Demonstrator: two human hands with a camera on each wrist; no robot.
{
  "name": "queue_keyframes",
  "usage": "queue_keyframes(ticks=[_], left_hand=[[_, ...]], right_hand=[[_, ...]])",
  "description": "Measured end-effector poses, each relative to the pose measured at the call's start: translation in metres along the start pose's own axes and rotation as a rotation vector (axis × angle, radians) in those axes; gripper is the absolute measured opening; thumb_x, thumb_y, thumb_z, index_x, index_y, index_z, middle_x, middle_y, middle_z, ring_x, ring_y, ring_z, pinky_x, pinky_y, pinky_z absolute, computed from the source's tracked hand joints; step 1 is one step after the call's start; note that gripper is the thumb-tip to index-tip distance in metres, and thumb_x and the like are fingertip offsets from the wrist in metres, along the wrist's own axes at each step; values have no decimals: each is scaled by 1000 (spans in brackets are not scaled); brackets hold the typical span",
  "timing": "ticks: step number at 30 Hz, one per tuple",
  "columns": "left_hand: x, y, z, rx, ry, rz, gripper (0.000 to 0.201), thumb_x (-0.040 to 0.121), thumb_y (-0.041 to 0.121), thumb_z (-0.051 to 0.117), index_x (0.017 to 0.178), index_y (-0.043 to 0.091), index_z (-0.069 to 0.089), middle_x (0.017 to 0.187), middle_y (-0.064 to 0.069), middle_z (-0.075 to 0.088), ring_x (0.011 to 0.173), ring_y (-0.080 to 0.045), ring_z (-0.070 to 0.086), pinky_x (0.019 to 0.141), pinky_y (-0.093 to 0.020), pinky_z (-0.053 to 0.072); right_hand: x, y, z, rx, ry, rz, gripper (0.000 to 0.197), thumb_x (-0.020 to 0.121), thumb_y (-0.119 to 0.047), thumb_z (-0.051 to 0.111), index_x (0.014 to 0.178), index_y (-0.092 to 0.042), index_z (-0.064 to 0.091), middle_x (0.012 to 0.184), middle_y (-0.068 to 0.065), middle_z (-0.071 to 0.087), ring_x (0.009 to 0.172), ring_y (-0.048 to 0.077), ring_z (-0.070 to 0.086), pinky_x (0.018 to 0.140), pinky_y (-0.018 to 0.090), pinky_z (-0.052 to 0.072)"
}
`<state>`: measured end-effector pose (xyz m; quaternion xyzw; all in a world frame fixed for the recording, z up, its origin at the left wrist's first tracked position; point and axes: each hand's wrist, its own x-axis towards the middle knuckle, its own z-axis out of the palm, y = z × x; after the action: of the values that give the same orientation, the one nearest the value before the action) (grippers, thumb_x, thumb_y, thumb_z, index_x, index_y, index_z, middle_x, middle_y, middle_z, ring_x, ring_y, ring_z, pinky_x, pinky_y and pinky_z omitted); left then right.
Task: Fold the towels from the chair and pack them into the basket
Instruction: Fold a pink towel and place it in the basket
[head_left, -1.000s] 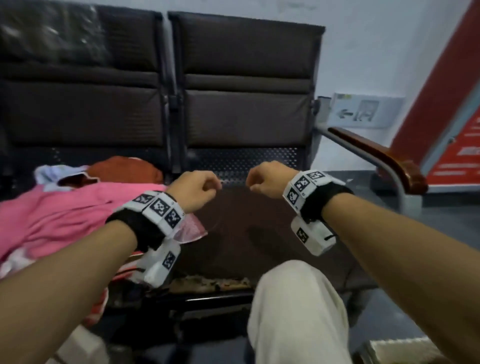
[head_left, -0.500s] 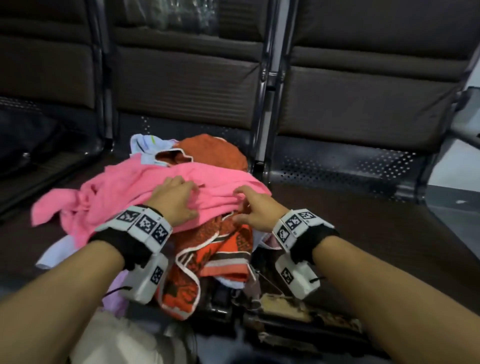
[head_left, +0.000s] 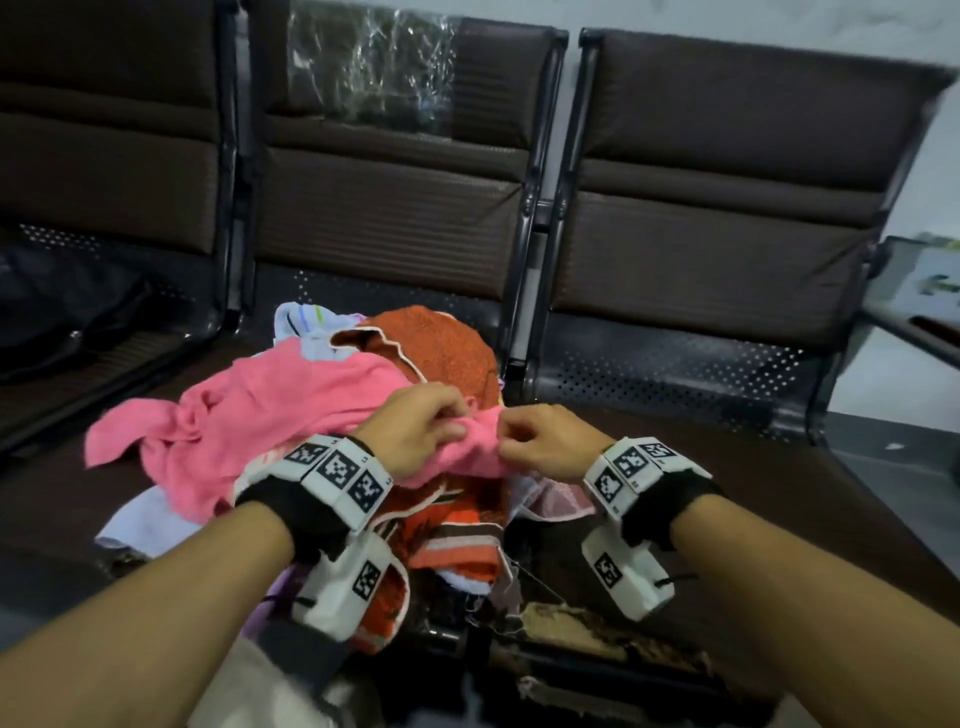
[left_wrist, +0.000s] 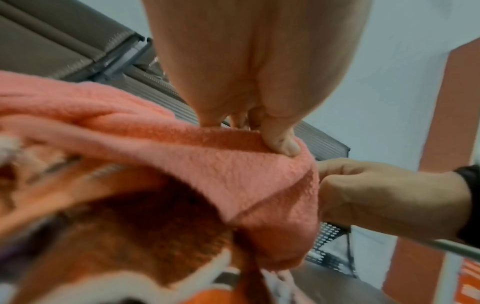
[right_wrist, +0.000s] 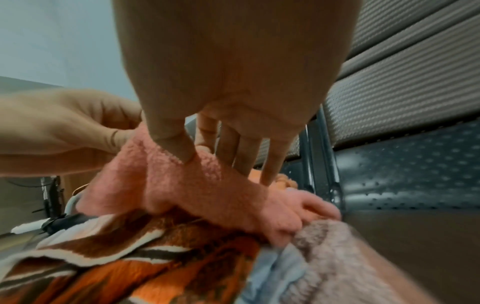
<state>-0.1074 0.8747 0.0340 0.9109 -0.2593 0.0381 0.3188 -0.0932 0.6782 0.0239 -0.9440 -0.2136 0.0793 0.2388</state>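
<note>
A heap of towels lies on the middle seat of a brown bench (head_left: 727, 525). On top is a pink towel (head_left: 270, 410), its right edge lifted. My left hand (head_left: 421, 431) pinches that edge, thumb on the fabric (left_wrist: 280, 144). Right beside it my right hand (head_left: 540, 436) pinches the same edge (right_wrist: 182, 156). Under the pink towel lie an orange striped towel (head_left: 452, 535), a rust-orange one (head_left: 441, 343) and a pale blue one (head_left: 306, 327). No basket is in view.
The right-hand seat (head_left: 675, 374) holds nothing. A dark bag (head_left: 67, 317) lies on the left seat. The seat's front edge is torn, showing foam (head_left: 597, 629). My trouser knee (head_left: 270, 680) is below the bench. An armrest (head_left: 930, 332) is at far right.
A second ago both fists hovered over the bare seat. They then came onto the towel heap, and now both hands have closed on the pink towel's right edge and lifted it slightly.
</note>
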Motion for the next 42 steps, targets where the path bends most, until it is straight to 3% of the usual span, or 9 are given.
queue_keyframes(ticks=[5,10,17,22,25,30,36,39,42], left_hand=[[-7,48,37,-214,-7,67,9,81,11,70,90,8,69,86,2,66,80,-8,57,74,-15,42],[3,59,60,3,-243,141,18,89,17,60,105,12,69,105,0,68,96,-12,61,85,-18,42],[37,36,54,320,-131,-107,25,85,16,61,109,20,64,98,4,45,103,-17,50,96,-31,42],[45,29,54,496,-509,-207,27,76,36,71,99,21,73,100,1,70,91,-16,62,85,-32,53],[46,26,54,521,-638,-199,24,72,35,77,89,20,72,84,4,67,77,-12,57,72,-24,48],[47,30,55,409,-403,-67,14,88,24,61,77,28,53,75,7,55,76,-14,53,70,-24,38],[53,57,57,130,43,100,13,91,25,58,87,13,62,73,-1,63,69,-14,56,67,-29,39],[60,66,66,173,10,157,10,89,29,60,92,20,64,73,9,60,67,-6,53,64,-20,34],[63,66,79,289,-57,101,5,89,29,56,88,24,57,76,2,62,75,-21,60,67,-30,43]], right_hand=[[-61,31,-37,-77,96,81,19,71,-26,66,61,-24,51,56,-9,54,53,1,46,52,17,38],[-89,63,-30,-88,93,165,18,73,-23,68,62,-26,54,57,-11,55,53,-1,47,53,14,34],[-73,87,-11,-112,-167,69,15,78,-37,71,89,-27,70,77,-17,61,71,-4,55,67,11,39],[-50,86,-2,-122,-95,13,39,80,-33,71,116,-20,60,96,-5,59,81,9,54,74,20,40],[-44,84,6,-196,-184,-55,25,82,-30,68,104,-19,65,92,-6,57,79,8,53,74,23,43],[-49,88,0,-172,-148,-45,16,92,-34,56,80,-24,55,77,-6,58,69,10,54,64,25,38],[-76,102,-34,405,214,54,26,96,-15,52,71,-20,49,63,-6,47,54,2,44,52,20,36],[-93,112,-50,527,384,87,27,96,-11,51,70,-18,51,64,-7,47,48,-7,43,52,9,34],[-107,124,-65,512,584,157,23,98,-15,49,77,-13,58,71,-3,55,61,-4,48,60,9,39]])
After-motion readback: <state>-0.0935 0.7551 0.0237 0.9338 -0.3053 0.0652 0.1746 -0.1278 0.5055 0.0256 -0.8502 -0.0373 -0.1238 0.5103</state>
